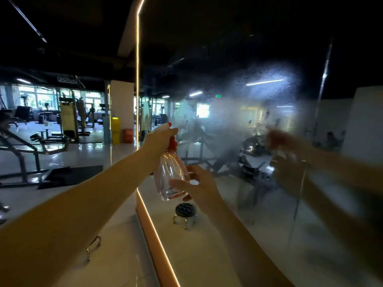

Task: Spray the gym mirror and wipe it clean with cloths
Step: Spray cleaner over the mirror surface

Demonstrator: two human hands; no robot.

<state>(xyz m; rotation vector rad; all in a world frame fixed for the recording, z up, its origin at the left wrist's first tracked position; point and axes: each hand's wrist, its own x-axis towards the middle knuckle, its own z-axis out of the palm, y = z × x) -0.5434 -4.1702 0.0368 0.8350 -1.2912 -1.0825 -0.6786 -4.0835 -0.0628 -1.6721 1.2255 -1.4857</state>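
A left hand (159, 137) grips the red trigger head of a clear spray bottle (171, 177), held upright close to the gym mirror (259, 214). The right hand (196, 186) cups the bottle's base, fingers curled round it. White mist (259, 94) fogs the upper glass.

Nothing here can be read. Pale lettering (66, 79) on the dark ceiling beam (37, 74), far to the left of and above the left hand (160, 137), is too blurred to make out. A small green sign (218, 96), seen in the mirror (269, 204) above the right hand (196, 185), is too small to read.
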